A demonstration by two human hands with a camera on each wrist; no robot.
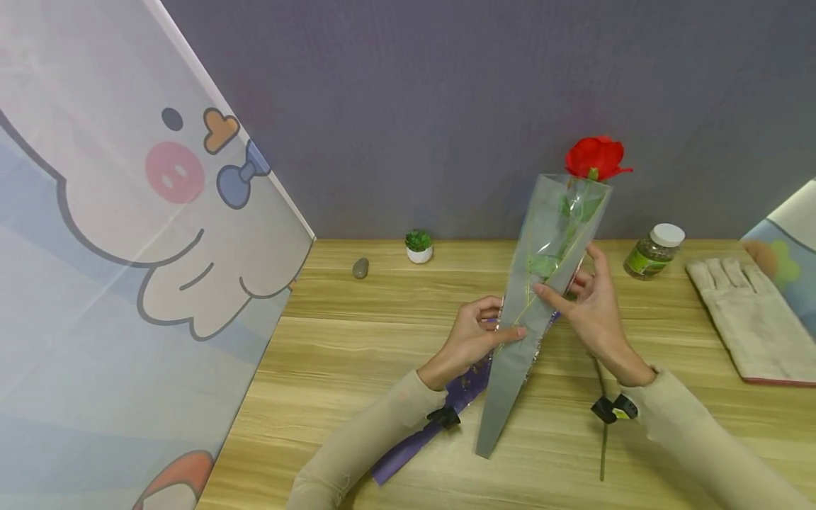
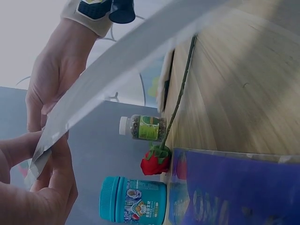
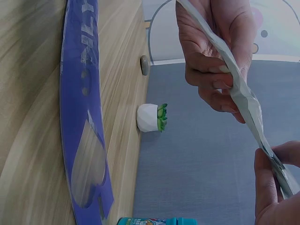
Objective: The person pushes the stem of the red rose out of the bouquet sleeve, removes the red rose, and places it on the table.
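A grey flower sleeve (image 1: 510, 375) with a clear front stands tilted between my hands. A red rose (image 1: 596, 157) rises from its wide top, leaves and stem showing through the film. My left hand (image 1: 468, 336) pinches the sleeve's left edge around mid-height, thumb across the front. Higher up, the right hand (image 1: 596, 308) pinches the opposite edge, thumb on the front and fingers behind. Beneath them a purple sleeve (image 3: 82, 56) with pale lettering lies on the table. Another red rose (image 2: 155, 161) lies there too; in the head view its stem (image 1: 603, 446) shows below the right hand.
Along the back stand a small potted plant (image 1: 418, 246) and a white-capped jar (image 1: 654, 252), with a grey stone (image 1: 360, 268) at left. A teal tub (image 2: 140, 200) is hidden behind the sleeve in the head view. A pale work glove (image 1: 755, 319) lies at right.
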